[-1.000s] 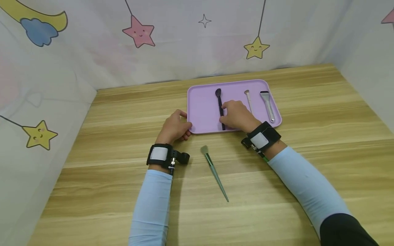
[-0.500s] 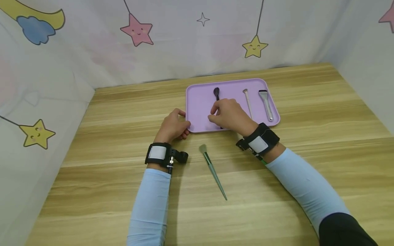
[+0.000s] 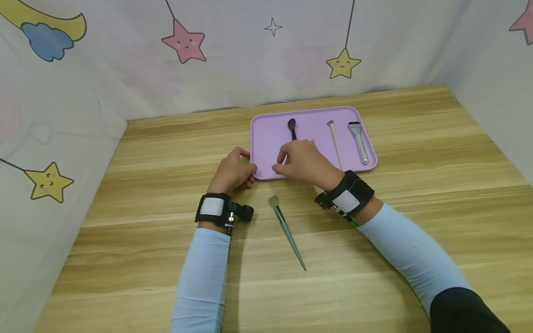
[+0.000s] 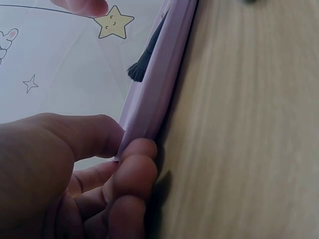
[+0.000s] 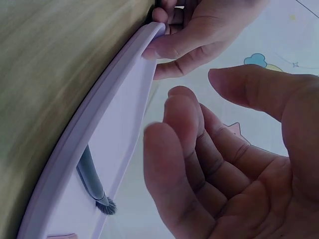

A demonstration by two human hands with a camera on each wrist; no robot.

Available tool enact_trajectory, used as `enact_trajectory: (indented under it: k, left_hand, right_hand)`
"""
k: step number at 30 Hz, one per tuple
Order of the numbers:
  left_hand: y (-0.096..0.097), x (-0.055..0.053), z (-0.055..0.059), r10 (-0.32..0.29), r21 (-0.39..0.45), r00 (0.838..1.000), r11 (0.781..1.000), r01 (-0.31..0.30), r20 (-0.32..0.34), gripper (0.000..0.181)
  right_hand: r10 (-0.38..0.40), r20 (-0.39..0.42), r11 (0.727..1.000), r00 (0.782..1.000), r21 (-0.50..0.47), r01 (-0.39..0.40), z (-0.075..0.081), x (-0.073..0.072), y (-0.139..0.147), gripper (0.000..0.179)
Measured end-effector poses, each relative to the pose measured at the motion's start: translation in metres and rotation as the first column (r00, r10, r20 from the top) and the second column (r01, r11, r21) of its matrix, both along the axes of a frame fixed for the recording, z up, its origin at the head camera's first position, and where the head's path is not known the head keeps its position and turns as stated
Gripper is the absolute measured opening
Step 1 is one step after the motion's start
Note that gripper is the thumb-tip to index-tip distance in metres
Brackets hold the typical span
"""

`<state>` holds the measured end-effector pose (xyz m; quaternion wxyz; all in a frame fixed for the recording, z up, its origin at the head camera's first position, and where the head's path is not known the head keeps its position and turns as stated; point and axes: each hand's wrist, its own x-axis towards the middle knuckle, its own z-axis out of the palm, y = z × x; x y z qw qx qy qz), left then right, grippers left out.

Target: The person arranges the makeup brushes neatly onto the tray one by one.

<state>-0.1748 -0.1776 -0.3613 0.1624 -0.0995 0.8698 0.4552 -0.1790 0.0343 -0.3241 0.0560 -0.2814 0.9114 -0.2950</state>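
Note:
A lilac tray (image 3: 266, 138) lies near the back of the table, bearing several makeup brushes. My left hand (image 3: 234, 171) grips its left front corner; in the left wrist view the thumb lies over the rim (image 4: 162, 74) and the fingers curl beneath. Over the tray hangs my right hand (image 3: 306, 162), fingers loosely bent with nothing between thumb and fingertips, as the right wrist view shows. It partly hides a black makeup brush (image 3: 292, 128). To the right on the tray lie a thin white-handled brush (image 3: 335, 144) and a silver flat-headed brush (image 3: 359, 143).
A green makeup brush (image 3: 287, 231) lies on the wooden table (image 3: 137, 259), in front of the tray and between the forearms. A white curtain (image 3: 233, 78) with printed stars borders the table at the back and sides.
My right hand has left the black brush and moved left and slightly toward me, its fingers now empty. The left hand stays at the tray's corner.

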Motion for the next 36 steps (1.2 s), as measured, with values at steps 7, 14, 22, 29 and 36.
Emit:
enact_trajectory:
  k: [7,14,22,29,36]
  left_hand:
    - [-0.001,0.0,0.0,-0.009,-0.001,1.0,1.0,0.009,0.003,0.042]
    - [-0.001,-0.001,0.0,-0.009,0.001,1.0,1.0,0.009,0.004,0.042]
    - [0.0,0.001,0.0,0.001,0.005,1.0,1.0,-0.001,0.003,0.042]
    - [0.0,0.001,0.001,0.001,0.004,1.0,1.0,-0.001,0.003,0.043]
    - [0.001,0.001,0.002,-0.002,-0.006,1.0,1.0,0.002,-0.005,0.042]
  right_hand:
    - [0.019,0.031,0.997,0.999,0.071,-0.021,0.001,0.004,-0.001,0.019]
    - [0.037,0.065,0.992,0.997,0.118,-0.044,0.002,0.009,-0.002,0.019]
    - [0.095,0.112,0.984,0.989,0.138,-0.11,0.004,0.013,-0.002,0.02]
    - [0.114,0.165,0.979,0.98,0.151,-0.14,0.005,0.015,-0.003,0.022]
    - [0.128,0.192,0.974,0.973,0.161,-0.16,0.007,0.019,-0.002,0.022]
